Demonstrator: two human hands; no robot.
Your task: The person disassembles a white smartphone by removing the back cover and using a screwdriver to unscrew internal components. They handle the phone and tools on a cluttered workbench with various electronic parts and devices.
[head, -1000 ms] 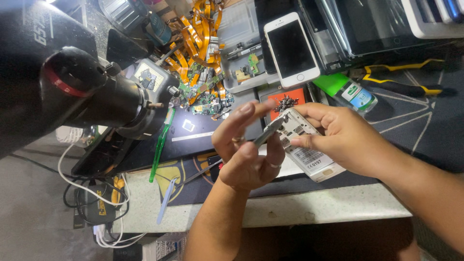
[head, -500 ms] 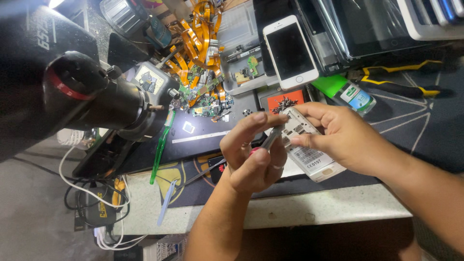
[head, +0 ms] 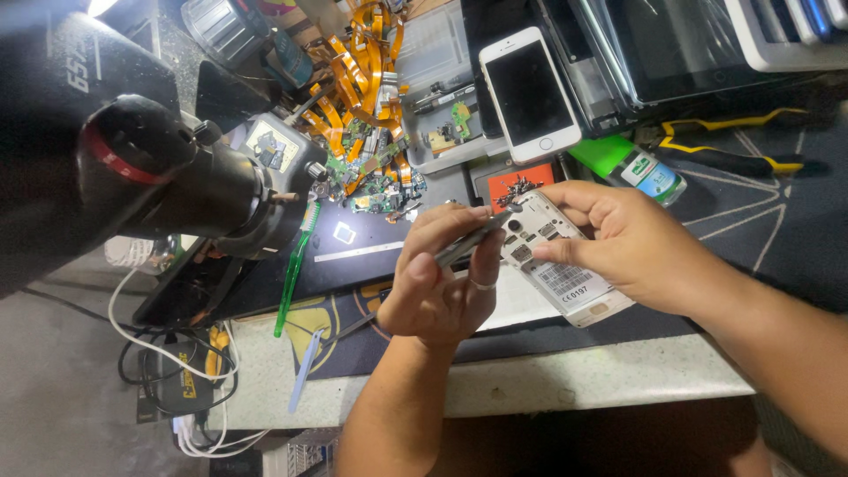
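Two hands meet over the table [head: 548, 384] edge: the left hand [head: 437, 291] pinches tweezers [head: 473, 238], tip at the opened phone [head: 556, 265] gripped by the right hand [head: 632, 247] (keep that grip steady, I'd judge). Beyond lies a white phone [head: 528, 93].

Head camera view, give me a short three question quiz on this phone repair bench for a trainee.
1. True or false: the right hand holds the opened white phone with its back cover off.
2. Which tool does the left hand bring to the top of that phone? A) metal tweezers B) the green toothbrush C) the yellow-handled pliers
3. Fill in: the intact white smartphone lies screen ____ behind the hands.

Key
1. True
2. A
3. up
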